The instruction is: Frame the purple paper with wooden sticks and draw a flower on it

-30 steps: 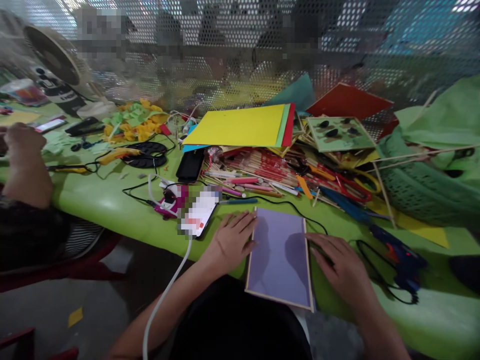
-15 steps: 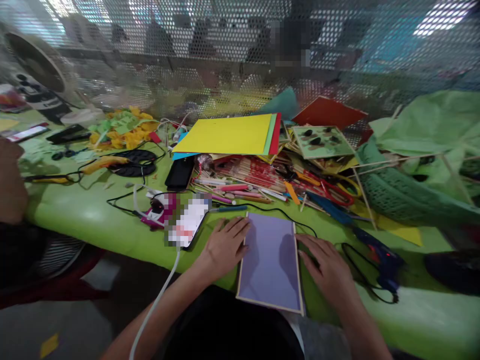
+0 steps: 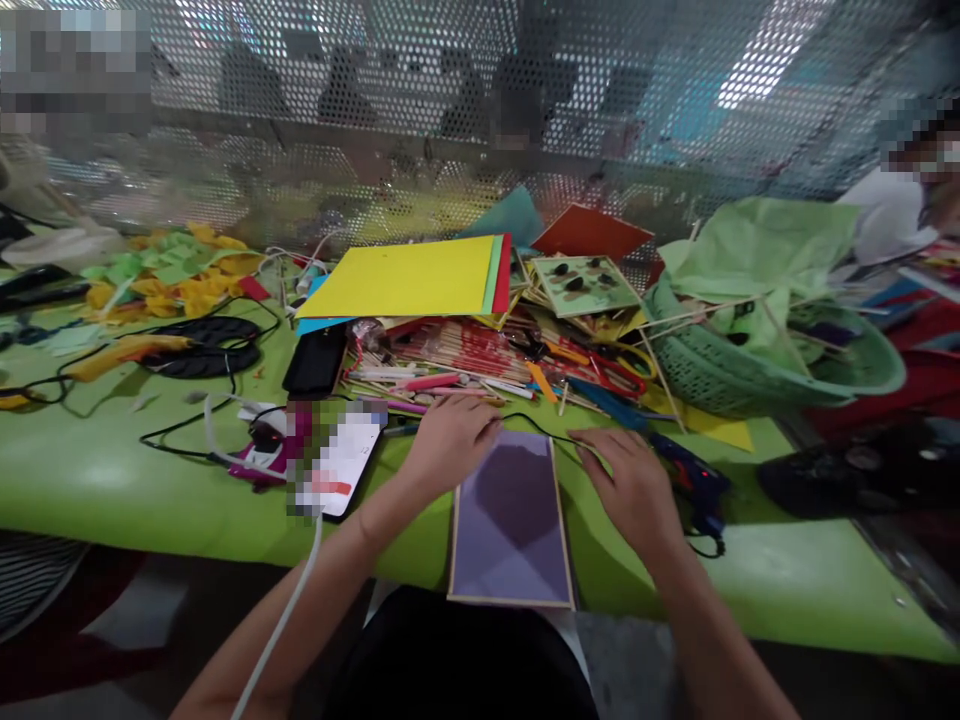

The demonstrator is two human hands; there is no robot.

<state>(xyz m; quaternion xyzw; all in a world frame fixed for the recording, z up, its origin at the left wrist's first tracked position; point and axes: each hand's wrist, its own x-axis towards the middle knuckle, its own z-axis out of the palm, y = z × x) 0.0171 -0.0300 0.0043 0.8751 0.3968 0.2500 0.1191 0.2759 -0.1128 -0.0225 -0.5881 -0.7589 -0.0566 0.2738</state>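
A purple sheet edged with thin pale wooden strips (image 3: 514, 530) lies flat on the green table in front of me. My left hand (image 3: 454, 440) is over its upper left corner, palm down, with fingers loosely bent toward the right and nothing visible in them. Beyond that hand lie pencils and pens (image 3: 431, 382). My right hand (image 3: 630, 485) rests to the right of the sheet, fingers stretched out and thumb apart. Its fingertips meet a black cord (image 3: 536, 425); whether they touch it I cannot tell. A dark blue glue gun (image 3: 694, 480) lies just beyond this hand.
A phone (image 3: 349, 465) on a white cable lies left of my left hand. Yellow card sheets (image 3: 405, 275) top a pile of red-patterned sticks (image 3: 465, 345). Scissors (image 3: 630, 365), a green basket (image 3: 780, 370) and a yellow-handled tool (image 3: 127, 357) also lie about.
The view has turned to the right. My left hand has slid from the sheet's left edge up to its top corner. My right hand has moved slightly farther up, toward the cord.
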